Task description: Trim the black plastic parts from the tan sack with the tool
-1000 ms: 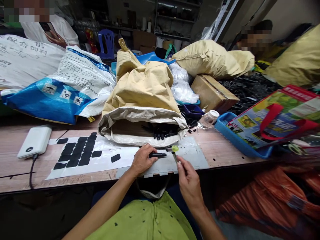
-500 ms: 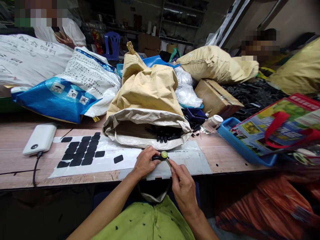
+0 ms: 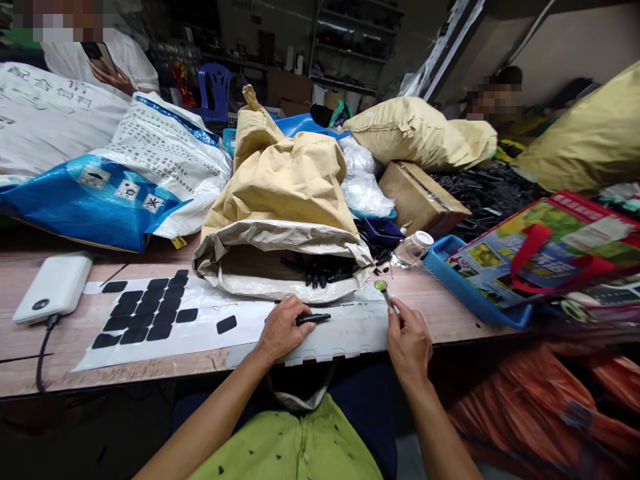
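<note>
My left hand [image 3: 284, 331] is closed around a small black rod-like piece [image 3: 318, 318], one end of which sticks out to the right over a grey sheet [image 3: 353, 333]. Between the fingers of my right hand [image 3: 410, 341] is a slim metal tool with a round yellow-green head [image 3: 381, 286], tilted up and to the left, apart from the black piece. Just beyond my hands lies a tan sack [image 3: 295, 183], its mouth facing me. Several similar black pieces [image 3: 324, 275] show inside that mouth.
White paper with black rounded patches [image 3: 150, 308] lies to the left, beside a white power bank [image 3: 53, 288] with a cable. A clear jar [image 3: 413, 248], a blue tray [image 3: 475, 293] and a printed bag [image 3: 555, 250] stand right. Across the table, a person holds a phone [image 3: 100, 57].
My right hand has moved right with the tool, whose round head has come away from the black piece. My left hand still holds that piece. The whole view has shifted slightly.
</note>
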`<state>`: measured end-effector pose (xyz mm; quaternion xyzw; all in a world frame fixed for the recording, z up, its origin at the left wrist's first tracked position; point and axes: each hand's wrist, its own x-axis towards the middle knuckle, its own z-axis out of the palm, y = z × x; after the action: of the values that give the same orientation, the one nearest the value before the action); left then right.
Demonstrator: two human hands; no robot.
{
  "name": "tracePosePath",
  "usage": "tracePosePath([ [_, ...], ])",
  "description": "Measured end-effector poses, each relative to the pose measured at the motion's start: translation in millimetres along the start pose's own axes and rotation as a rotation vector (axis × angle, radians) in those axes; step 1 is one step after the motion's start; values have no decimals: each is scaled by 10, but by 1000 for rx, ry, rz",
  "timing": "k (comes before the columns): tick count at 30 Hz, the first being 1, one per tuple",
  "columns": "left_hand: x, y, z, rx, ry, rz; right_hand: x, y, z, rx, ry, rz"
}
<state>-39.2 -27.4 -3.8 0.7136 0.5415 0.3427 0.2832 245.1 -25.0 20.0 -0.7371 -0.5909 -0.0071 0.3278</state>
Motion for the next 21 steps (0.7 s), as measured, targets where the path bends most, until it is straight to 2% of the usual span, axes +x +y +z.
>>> tracePosePath([
  [3,4,-36,23,5,6,16,132,204,155,-196,-13,48],
  [7,27,-77,2,7,-18,42,87,285,342,-346,80,-9],
  [11,-106,78,-98,-36,-52,98,46,272,385,-376,105,-33],
  [13,-298,238,-128,-90,-157,134,50,270,379,-378,101,-33],
  [16,-668,407,-75,-121,-420,181,55,271,373,-373,101,-26],
  [18,-881,368,24,-31,-520,123,52,271,373,-369,100,-23],
  [21,-1069,107,184,206,-604,-123,44,272,377,-363,97,-22],
])
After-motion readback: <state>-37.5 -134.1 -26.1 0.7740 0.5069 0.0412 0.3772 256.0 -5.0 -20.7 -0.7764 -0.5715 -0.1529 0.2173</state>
